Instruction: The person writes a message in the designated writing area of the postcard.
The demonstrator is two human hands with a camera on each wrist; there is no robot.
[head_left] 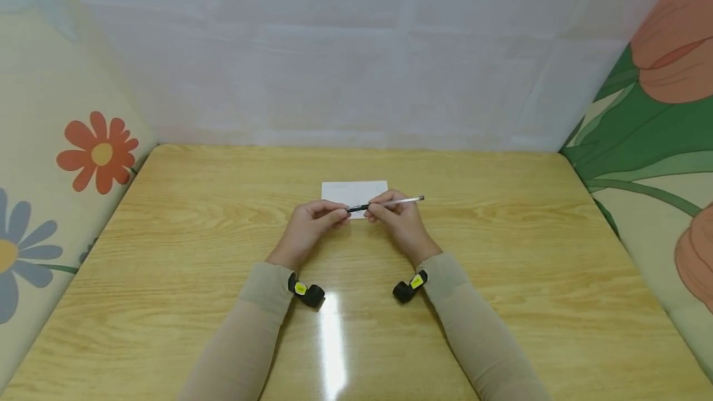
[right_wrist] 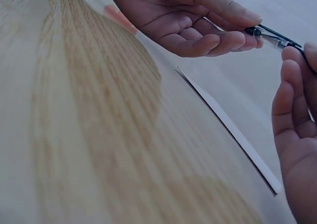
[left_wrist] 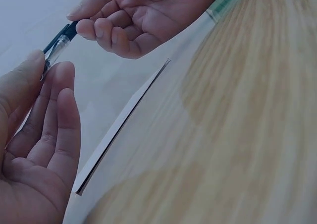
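Observation:
A pen [head_left: 392, 202] with a black cap and a clear, pale barrel is held between both hands above the table. The left hand [head_left: 314, 224] pinches its black cap end between thumb and index finger. On the other side, the right hand [head_left: 402, 221] pinches the pen near the middle, and the barrel's far end sticks out past it to the right. Both wrist views show the cap's clip and a clear section of the pen [left_wrist: 60, 44] between the fingertips. Below and behind the hands lies a white rectangle of paper [head_left: 342, 190], partly covered by them.
The wood-grain table [head_left: 184, 252] has a bright light reflection near its front. A white cloth [head_left: 334, 79] hangs behind it. Flower-painted walls [head_left: 33, 141] stand at left and right. Each wrist wears a small black camera [head_left: 313, 296].

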